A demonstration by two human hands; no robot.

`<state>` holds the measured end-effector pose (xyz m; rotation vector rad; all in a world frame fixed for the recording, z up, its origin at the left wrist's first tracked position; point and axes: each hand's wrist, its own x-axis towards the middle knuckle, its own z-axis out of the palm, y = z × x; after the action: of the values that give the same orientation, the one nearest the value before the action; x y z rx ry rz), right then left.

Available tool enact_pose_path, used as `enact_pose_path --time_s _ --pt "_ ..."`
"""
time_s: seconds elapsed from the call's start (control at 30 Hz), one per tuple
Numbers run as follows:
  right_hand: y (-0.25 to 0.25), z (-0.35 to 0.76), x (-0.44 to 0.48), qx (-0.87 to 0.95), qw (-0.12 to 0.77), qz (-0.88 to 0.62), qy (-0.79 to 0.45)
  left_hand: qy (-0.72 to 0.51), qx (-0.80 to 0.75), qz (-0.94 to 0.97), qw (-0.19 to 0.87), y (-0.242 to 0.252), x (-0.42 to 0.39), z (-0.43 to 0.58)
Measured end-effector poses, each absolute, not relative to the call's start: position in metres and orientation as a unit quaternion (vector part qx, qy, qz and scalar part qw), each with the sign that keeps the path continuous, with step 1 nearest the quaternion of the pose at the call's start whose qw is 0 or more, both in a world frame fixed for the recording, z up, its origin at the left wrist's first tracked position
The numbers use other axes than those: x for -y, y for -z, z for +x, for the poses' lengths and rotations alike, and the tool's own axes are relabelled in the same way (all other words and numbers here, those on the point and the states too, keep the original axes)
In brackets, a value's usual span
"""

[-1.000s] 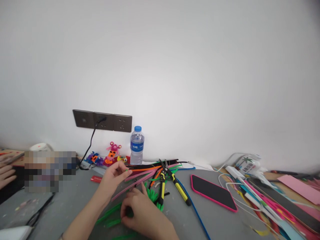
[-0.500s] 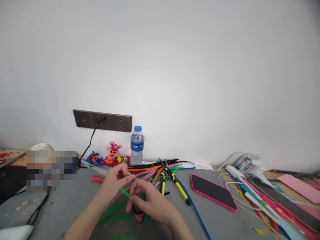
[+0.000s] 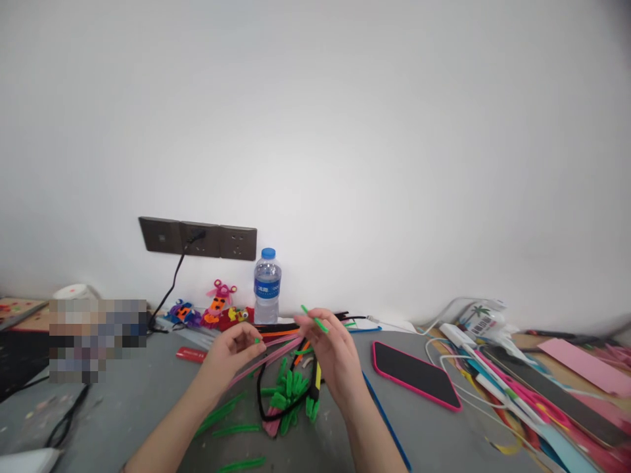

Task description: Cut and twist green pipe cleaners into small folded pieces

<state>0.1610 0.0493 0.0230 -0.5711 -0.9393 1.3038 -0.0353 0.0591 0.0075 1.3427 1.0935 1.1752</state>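
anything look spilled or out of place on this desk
Nothing visibly spilled: the bottle stands upright, capped. It just looks untidy: loose green strips lie scattered low in the view, and white cables curl loosely beside the phone.

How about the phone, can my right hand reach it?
Probably yes: only a blue strip seems to lie between your right hand and the phone, though that hand holds a green piece.

Free tabletop before phone, green cluster obstructing centre, bottle behind
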Motion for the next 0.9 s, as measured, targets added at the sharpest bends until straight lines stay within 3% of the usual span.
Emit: enact_pose_path --time_s 0.2,0.57,0.9 --pt "-0.020 0.168 -0.059 0.320 0.726 -0.306 -0.526 -0.472 -0.462 0.545 0.516 -0.008 -0.059 -0.034" --pt "-0.012 0.170 -0.062 0.304 0.742 -0.379 -0.463 -0.435 -0.450 0.592 0.507 0.000 -0.055 -0.027" --pt "-0.012 0.164 -0.060 0.409 0.667 -0.366 -0.503 -0.408 -0.428 0.662 0.460 -0.002 -0.051 -0.022"
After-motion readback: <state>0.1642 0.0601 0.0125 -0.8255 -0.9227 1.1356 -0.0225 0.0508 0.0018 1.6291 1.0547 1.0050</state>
